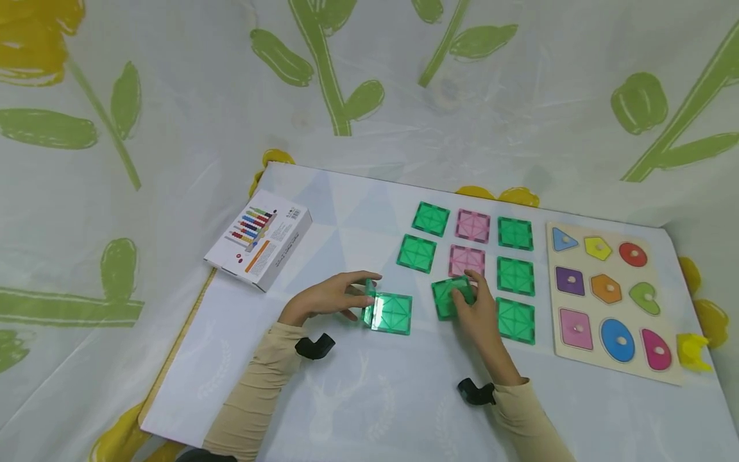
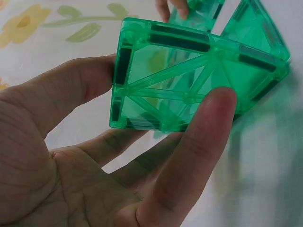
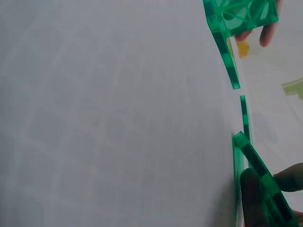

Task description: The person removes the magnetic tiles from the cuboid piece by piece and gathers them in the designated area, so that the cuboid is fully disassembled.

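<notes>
My left hand pinches a green translucent magnetic tile between thumb and fingers. It stands upright along the left edge of a green magnetic tile lying flat on the table. To the right, my right hand grips another green magnetic tile by thumb and fingers. In the right wrist view this tile is tilted, with further green edges close by it; whether they touch cannot be told. Pink magnetic tiles lie just beyond the right hand.
Several green tiles lie flat in rows behind and right of my right hand. A wooden shape puzzle board lies at the right, beside a yellow piece. At the back left stands a white box with a bead toy picture.
</notes>
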Available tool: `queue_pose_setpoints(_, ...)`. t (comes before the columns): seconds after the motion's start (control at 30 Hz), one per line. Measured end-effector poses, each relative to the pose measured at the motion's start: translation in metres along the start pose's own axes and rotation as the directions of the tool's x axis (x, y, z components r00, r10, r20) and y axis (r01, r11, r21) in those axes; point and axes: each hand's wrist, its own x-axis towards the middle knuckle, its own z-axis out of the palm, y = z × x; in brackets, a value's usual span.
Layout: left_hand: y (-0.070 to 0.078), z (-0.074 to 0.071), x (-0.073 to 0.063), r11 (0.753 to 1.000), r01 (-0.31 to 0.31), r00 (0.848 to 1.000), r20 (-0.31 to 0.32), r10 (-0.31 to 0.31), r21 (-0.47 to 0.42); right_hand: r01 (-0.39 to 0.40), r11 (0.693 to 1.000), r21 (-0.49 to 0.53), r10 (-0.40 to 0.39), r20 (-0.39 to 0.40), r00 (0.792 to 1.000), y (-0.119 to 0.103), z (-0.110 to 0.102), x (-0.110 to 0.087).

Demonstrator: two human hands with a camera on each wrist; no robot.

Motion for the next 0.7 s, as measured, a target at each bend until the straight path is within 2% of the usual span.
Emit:
queue_pose_setpoints(0.23,-0.001,-0.001,-0.001,1.000,-0.001,1.000,-0.028,0.002,0.014,-0.033,0.995,-0.093,0.028,-0.054,0.998,0.003,-0.005,-0.005)
queue_pose_setpoints(0.47,-0.003,0.000,-0.001,0.988,-0.006,0.995,-0.094,0.021,0.157,-0.041,0.989,-0.143,0.032,-0.066,0.997,0.005,-0.007,-0.012)
queue_pose_setpoints(0.57,-0.005,0.000,0.000,0.982,0.001,0.994,-0.109,0.020,0.189,-0.026,0.988,-0.152,0.017,-0.065,0.998,0.004,-0.008,-0.016)
queue_pose_setpoints(0.7,-0.004,0.002,0.000,0.964,0.021,0.992,-0.124,0.013,0.266,-0.015,0.988,-0.156,0.004,-0.073,0.997,0.002,-0.008,-0.021)
